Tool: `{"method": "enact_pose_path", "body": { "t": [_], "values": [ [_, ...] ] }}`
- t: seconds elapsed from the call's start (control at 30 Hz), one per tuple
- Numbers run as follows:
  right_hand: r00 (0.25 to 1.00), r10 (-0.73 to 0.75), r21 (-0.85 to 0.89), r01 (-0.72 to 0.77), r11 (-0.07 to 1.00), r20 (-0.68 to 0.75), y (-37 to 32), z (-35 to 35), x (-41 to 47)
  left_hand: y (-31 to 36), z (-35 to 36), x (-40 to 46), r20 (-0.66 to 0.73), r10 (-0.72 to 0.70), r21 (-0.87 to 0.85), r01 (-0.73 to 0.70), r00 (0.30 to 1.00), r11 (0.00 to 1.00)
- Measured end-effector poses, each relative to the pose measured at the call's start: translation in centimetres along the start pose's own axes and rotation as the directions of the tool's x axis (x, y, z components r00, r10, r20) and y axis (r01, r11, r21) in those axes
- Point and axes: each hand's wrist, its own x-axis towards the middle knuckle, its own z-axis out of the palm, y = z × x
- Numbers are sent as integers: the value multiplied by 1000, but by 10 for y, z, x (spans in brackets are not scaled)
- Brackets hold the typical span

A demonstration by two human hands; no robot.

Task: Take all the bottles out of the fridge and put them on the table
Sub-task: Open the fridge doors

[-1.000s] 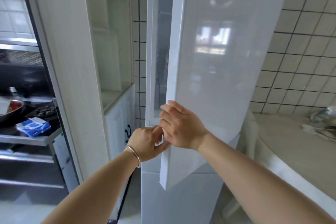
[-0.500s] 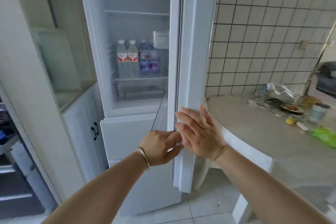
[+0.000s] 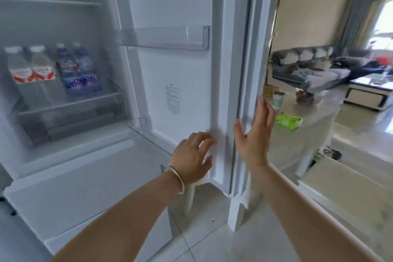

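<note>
Now both hands, left hand [image 3: 192, 156] and right hand [image 3: 254, 134], fingers spread, against fridge door [image 3: 180, 74] edge

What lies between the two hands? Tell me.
In the head view, the fridge door edge with its gasket strip stands between them: the left hand rests on its inner side, the right hand lies flat against its outer edge.
</note>
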Motion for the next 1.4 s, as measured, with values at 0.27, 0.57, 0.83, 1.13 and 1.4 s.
{"method": "enact_pose_path", "body": {
  "t": [0.27,0.57,0.83,1.13,1.4],
  "values": [
    [974,221,-100,-215,971,51,44,6,62,15,39,59,150,-88,46,82,985,996],
    [949,293,-131,-277,952,118,73,19,95,8,67,87,321,-166,148,123,932,981],
    [948,289,-182,-264,947,132,85,25,106,5,75,99,374,-196,189,133,906,973],
    [943,277,-244,-230,942,182,92,19,116,10,80,108,368,-219,163,169,904,972],
    [939,278,-312,-207,927,202,93,17,113,12,81,106,333,-216,138,179,918,974]
  ]
}}
